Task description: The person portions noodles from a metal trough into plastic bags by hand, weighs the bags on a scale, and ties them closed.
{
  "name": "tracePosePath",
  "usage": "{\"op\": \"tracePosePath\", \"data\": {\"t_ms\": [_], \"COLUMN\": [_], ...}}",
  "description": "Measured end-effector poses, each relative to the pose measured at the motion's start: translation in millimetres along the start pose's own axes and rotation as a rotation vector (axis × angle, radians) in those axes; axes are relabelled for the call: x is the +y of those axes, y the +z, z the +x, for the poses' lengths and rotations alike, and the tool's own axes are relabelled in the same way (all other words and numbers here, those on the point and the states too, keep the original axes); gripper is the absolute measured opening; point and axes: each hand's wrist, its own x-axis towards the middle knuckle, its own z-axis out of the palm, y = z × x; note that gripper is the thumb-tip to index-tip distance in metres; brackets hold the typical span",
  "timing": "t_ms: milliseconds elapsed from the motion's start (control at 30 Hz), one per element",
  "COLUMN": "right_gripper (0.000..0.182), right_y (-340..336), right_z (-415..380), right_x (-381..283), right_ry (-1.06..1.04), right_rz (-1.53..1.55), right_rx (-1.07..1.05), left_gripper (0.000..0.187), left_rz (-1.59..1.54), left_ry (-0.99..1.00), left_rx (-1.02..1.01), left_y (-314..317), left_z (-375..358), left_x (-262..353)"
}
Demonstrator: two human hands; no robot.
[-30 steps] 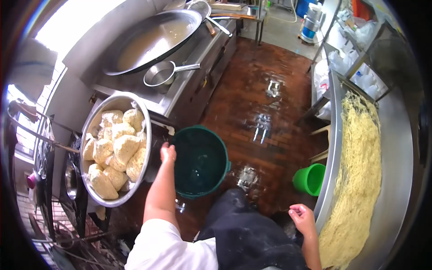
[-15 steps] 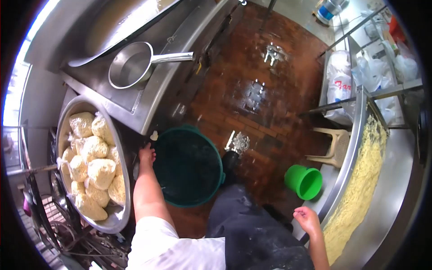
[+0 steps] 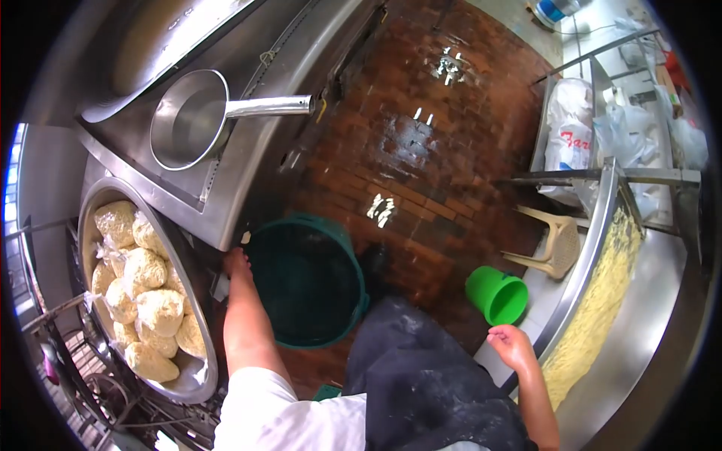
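Observation:
My left hand (image 3: 237, 262) is at the left rim of a dark green tub (image 3: 358, 263) on the floor, below the corner of the steel counter. Its fingers look partly curled and are mostly hidden, so whether they grip anything does not show. Just above it is a small pale piece (image 3: 246, 237). My right hand (image 3: 511, 347) hangs loosely open with nothing in it, between a bright green bucket (image 3: 496, 295) and a long steel trough (image 3: 577, 319). Yellowish shredded food (image 3: 590, 323) lies along the trough.
A large steel bowl (image 3: 208, 331) of bagged pale food (image 3: 160, 310) stands at left. Above it, a saucepan (image 3: 188, 120) rests on the steel counter (image 3: 248, 161), its handle over the edge. A beige plastic stool (image 3: 560, 244) stands right on the wet brick floor (image 3: 361, 143).
The view has shifted slightly. My left hand has moved a little left and down, its fingers less visible. My right hand stays low beside the trough, still loosely open.

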Motion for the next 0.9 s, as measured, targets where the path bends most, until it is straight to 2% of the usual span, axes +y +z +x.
{"op": "tracePosePath", "data": {"t_ms": [33,100,167,267,467,567,667,733,800,900], "right_gripper": [0.028,0.028,0.028,0.026,0.026,0.026,0.027,0.027,0.026,0.026], "right_y": [-1.9,-4.3,-7.0,-10.3,-13.7,-14.1,-16.2,-15.9,-17.5,-17.6], "right_z": [2.9,6.7,9.1,11.1,14.0,14.9,19.3,20.4,20.1,18.0], "right_x": [-1.4,-5.1,-10.2,-5.0,7.8,2.9,5.4,13.4,19.5,21.1], "right_ry": [-0.01,-0.03,-0.022,-0.033,-0.024,-0.032,-0.025,-0.013,-0.003,0.013], "right_rz": [0.005,0.015,0.004,0.013,-0.058,-0.065,-0.059,-0.066,-0.097,-0.109], "right_rx": [-0.002,-0.005,-0.009,0.01,0.018,0.015,0.02,0.029,0.036,0.026], "left_gripper": [0.016,0.021,0.022,0.022,0.019,0.018,0.019,0.02,0.02,0.02], "left_rz": [0.124,0.092,-0.211,-0.238,-0.334,-0.307,-0.088,0.163,0.22,0.025], "left_ry": [0.001,-0.052,-0.156,-0.217,-0.192,-0.205,-0.048,0.556,0.722,0.303], "left_rx": [0.045,0.128,0.201,0.067,0.252,0.221,0.167,0.272,0.27,0.133], "left_y": [1.4,8.2,13.4,7.8,5.0,3.6,-4.2,-15.0,-11.3,-11.7], "left_z": [7.6,7.2,-50.8,23.8,-37.0,-26.1,-13.9,39.1,50.9,5.7], "left_x": [-2.1,-5.7,27.3,-16.0,9.0,5.7,-5.9,-51.0,-60.6,-23.8]}}
